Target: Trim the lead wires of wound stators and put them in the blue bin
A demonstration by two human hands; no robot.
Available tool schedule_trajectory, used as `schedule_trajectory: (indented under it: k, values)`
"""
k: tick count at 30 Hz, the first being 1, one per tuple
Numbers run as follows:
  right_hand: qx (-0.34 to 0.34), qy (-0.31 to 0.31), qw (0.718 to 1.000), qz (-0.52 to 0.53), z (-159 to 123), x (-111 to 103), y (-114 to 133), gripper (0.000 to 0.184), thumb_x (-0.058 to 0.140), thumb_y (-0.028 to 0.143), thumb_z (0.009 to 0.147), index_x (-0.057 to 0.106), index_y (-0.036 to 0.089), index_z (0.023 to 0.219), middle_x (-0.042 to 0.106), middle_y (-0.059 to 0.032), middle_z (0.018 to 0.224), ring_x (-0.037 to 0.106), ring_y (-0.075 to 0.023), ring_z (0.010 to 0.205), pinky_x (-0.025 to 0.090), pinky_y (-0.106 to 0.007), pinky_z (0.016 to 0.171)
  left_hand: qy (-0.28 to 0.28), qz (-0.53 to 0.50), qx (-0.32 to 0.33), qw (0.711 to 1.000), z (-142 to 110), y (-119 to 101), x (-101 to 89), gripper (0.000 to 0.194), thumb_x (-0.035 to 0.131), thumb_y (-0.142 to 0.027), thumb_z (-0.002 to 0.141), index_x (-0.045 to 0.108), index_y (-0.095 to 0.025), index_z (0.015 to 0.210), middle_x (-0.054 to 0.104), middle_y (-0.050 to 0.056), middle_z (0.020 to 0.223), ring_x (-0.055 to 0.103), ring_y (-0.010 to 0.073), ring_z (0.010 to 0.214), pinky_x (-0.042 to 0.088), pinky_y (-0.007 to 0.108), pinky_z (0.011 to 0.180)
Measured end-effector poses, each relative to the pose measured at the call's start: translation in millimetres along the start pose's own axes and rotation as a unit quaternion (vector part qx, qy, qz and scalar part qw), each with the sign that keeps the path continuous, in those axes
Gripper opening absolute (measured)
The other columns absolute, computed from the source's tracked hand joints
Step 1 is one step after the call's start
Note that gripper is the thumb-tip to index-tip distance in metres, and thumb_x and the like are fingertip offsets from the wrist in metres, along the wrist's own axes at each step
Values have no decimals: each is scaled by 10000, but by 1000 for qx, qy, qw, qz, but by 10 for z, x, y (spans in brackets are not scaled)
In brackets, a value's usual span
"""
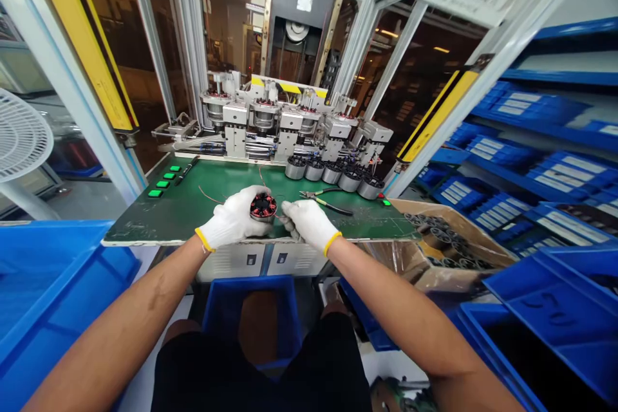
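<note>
A motor stator [263, 207] wound with copper wire sits in my left hand [237, 214], whose gloved fingers wrap round its left side, above the front of the green bench top [145, 219]. Thin copper wire ends stick out to the left and up from it. My right hand [309, 222], also in a white glove with a yellow cuff, is just right of the stator. Its fingertips are pinched together; whatever lies between them is too small to make out. Behind this hand a pair of cutting pliers [333, 206] with green-and-black handles lies on the bench.
Several bare stators [332, 172] stand in a row at the bench's back right, before a winding machine [290, 122]. Green buttons [163, 185] and a black pen-like tool [187, 169] lie left. A cardboard box [454, 238] of stator cores stands right; blue bins [53, 296] flank me.
</note>
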State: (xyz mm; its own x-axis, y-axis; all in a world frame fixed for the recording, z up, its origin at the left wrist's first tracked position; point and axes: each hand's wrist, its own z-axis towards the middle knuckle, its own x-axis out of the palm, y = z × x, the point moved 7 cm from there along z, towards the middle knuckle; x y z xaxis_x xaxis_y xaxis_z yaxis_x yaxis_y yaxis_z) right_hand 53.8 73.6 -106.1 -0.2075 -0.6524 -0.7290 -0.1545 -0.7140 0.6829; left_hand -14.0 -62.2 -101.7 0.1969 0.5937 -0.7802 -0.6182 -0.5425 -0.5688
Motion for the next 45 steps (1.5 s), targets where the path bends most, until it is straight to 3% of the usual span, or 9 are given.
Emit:
schedule_trajectory:
  k: [7, 10, 15, 18, 22, 30, 36, 40, 45]
  values:
    - [-235, -195, 923, -233, -582, -38, 315, 388, 299, 366, 976, 580, 165, 1153, 617, -117, 1115, 600, -198, 910, 423, -294, 759, 1, -12, 32, 999, 20, 23, 17, 689, 676, -421, 582, 513, -256, 1231, 626, 36, 1121, 606, 263, 1013, 475, 340, 857]
    - [-179, -181, 904, -343, -525, 137, 279, 358, 264, 247, 963, 577, 170, 1118, 611, -127, 1005, 579, -223, 832, 396, -325, 695, 6, -25, 49, 998, 43, 38, 11, 701, 691, -430, 578, 515, -233, 1228, 622, 50, 1120, 607, 258, 1001, 476, 345, 867]
    - [-97, -71, 988, 99, -382, 321, 107, 238, 390, 309, 921, 563, 159, 858, 476, -19, 655, 450, -119, 591, 359, -236, 579, 41, -41, 97, 994, 49, 34, 21, 672, 709, -361, 586, 515, -214, 1213, 622, 32, 1101, 610, 220, 973, 490, 321, 858]
    - [17, 131, 826, 548, -392, 667, 71, 186, 357, 210, 912, 433, 157, 751, 186, 64, 542, 150, -59, 431, 182, -159, 411, 36, -33, 110, 993, 44, 29, -1, 704, 729, -376, 589, 505, -207, 1234, 606, 40, 1132, 595, 230, 1007, 479, 348, 897]
    - [43, 253, 595, 762, -464, 904, 188, 239, 298, 176, 946, 399, 150, 731, 115, 87, 545, 4, -48, 441, 59, -133, 368, 48, -46, 90, 994, 53, 51, 4, 729, 715, -225, 546, 490, -233, 1239, 607, 12, 1111, 602, 214, 987, 492, 330, 882]
    - [49, 48, 789, 611, -409, 1023, -142, 267, 502, 335, 881, 596, 115, 763, 380, 52, 500, 273, -38, 379, 213, -154, 349, 80, -55, 103, 990, 92, 10, 43, 674, 672, -214, 606, 478, -227, 1251, 596, 19, 1140, 590, 214, 1039, 465, 331, 938]
    - [73, 159, 909, 379, -807, 1173, -502, 320, 428, 344, 900, 642, 119, 819, 502, 17, 531, 410, -67, 368, 321, -178, 372, 166, -58, 79, 981, 53, -25, -72, 850, 740, -294, 589, 388, -262, 1362, 588, 16, 1208, 591, 230, 1064, 473, 315, 924]
    - [-62, 58, 986, 144, -995, 329, -461, 329, 457, 368, 903, 658, 143, 772, 582, -16, 604, 530, -107, 538, 412, -217, 528, 62, 29, 62, 996, -93, -7, -296, 867, 691, -488, 655, 333, -304, 1423, 490, 46, 1363, 503, 287, 1210, 394, 405, 1018]
    - [-231, -118, 966, -13, -620, -517, 91, 337, 435, 316, 934, 592, 187, 1203, 653, -53, 1105, 596, -145, 985, 438, -270, 871, -20, 79, 7, 997, -143, -98, -158, 802, 648, -614, 637, 430, -311, 1346, 548, 46, 1298, 543, 311, 1146, 423, 439, 954]
